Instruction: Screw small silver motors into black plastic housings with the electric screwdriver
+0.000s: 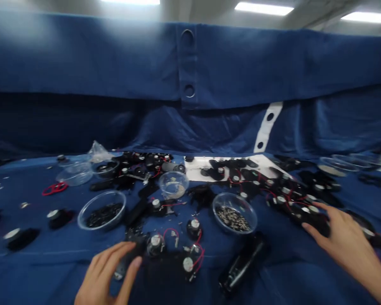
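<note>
My left hand [106,273] is at the front left, its thumb and fingers curled around a dark elongated part [131,253] that is partly hidden and blurred. At the right, my right hand [343,233] has its thumb and index finger on either side of a black part [319,223], among a pile of black parts with red wires. Between the hands lie a small round silver-topped motor [155,243] and another motor [194,228] with red wires. A glossy black cylindrical shell [243,264] rests closer to me.
Clear bowls hold black pieces [103,214] and small metal screws [233,218]; another clear bowl [174,183] stands behind. Red-handled scissors [54,188] lie at the left. A white sheet [193,171] sits under parts at the back, before a blue fabric wall [114,63].
</note>
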{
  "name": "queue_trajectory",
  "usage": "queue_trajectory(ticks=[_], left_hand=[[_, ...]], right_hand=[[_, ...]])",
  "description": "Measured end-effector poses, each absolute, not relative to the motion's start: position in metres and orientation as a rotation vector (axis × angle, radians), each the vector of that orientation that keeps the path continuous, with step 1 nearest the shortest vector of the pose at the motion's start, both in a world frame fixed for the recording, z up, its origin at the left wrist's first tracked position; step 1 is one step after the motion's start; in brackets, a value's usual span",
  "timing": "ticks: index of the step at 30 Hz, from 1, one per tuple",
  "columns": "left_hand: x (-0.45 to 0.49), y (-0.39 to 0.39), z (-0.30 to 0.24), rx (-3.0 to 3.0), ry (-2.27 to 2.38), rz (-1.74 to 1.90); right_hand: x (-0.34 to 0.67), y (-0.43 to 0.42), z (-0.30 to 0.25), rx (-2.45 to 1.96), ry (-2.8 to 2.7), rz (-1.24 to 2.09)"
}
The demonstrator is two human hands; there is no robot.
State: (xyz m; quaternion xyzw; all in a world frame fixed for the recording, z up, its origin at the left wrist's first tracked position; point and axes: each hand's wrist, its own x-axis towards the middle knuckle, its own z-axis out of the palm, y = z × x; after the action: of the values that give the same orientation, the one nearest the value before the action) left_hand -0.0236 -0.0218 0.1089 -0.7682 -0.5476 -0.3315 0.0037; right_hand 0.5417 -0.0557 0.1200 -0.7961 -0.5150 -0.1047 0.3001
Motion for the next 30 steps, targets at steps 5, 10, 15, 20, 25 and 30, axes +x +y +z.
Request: queue_trajectory(ticks=[5,10,15,20,25,30], left_hand=[[-0.049,-0.013,0.093,-2.435,-2.141,-0.834],[-0.050,-0.002,0.080,-2.504,-2.080,-0.747],[-0.070,-0.002,0.085,-2.487,-2.058,-0.858],[-0.084,0.001,0.087,-2.498,-2.149,-1.250],[-0.086,0.008,0.097,-2.499,-2.284,-1.657],[-0.063,0.022,0.121,-2.613,-2.110,-1.414]], right_hand=[[0.402,-0.037,0.163,-1.530,-1.876,0.072],[0.286,0.018,0.192,-1.332,-2.433,0.419],[0.227,0.094,0.184,-1.325,-2.497,0.425],[0.186,0.131,0.157,-1.372,-2.514,0.473],[0.181,0.129,0.149,-1.388,-2.479,0.529],[0.201,0.118,0.160,-1.355,-2.436,0.698]])
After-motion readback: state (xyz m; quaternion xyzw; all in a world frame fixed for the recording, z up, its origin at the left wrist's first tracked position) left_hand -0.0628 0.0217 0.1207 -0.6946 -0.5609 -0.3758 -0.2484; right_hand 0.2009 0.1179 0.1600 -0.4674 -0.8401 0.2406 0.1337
